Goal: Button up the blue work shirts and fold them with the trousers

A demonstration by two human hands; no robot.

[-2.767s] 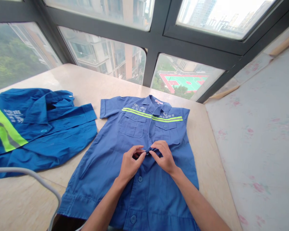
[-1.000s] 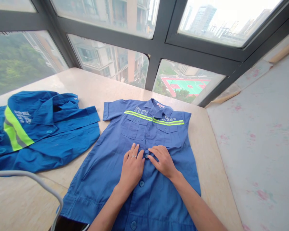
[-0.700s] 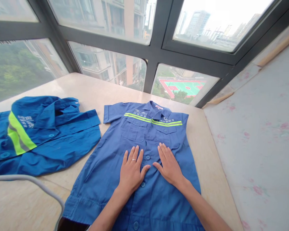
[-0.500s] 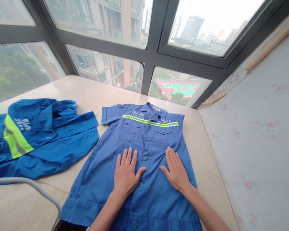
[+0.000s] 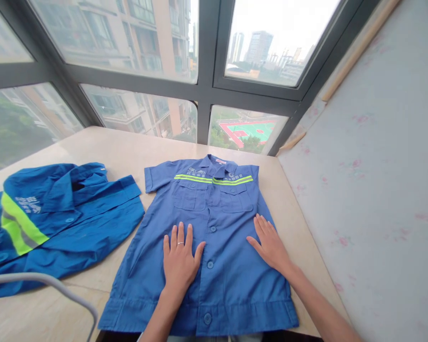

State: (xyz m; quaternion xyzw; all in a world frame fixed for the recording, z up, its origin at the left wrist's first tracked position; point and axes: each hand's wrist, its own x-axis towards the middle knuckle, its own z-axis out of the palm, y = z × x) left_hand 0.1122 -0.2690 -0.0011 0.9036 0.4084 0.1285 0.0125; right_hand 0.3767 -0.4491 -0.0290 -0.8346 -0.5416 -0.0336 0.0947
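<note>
A blue short-sleeved work shirt (image 5: 231, 266) lies spread face up, collar toward the window, with a yellow-green reflective stripe across its chest and buttons down the front. My left hand (image 5: 180, 259) rests flat on the shirt, left of the button row, fingers apart and a ring on one finger. On the right side of the shirt lies my right hand (image 5: 271, 242), palm down, fingers stretched out and thumb apart. Neither hand grips the cloth. The shirt's right sleeve, seen from here, appears tucked under.
A second blue work garment (image 5: 92, 228) with a wide reflective band lies rumpled on the beige ledge (image 5: 128, 142) at left. A grey curved tube (image 5: 53, 281) crosses the lower left corner. Dark window frames (image 5: 205, 95) stand behind; a floral wall (image 5: 371, 190) borders the right.
My right hand has slid outward to the right across the shirt, and the creases near it look smoother. The left hand has shifted slightly left. The camera view has also moved.
</note>
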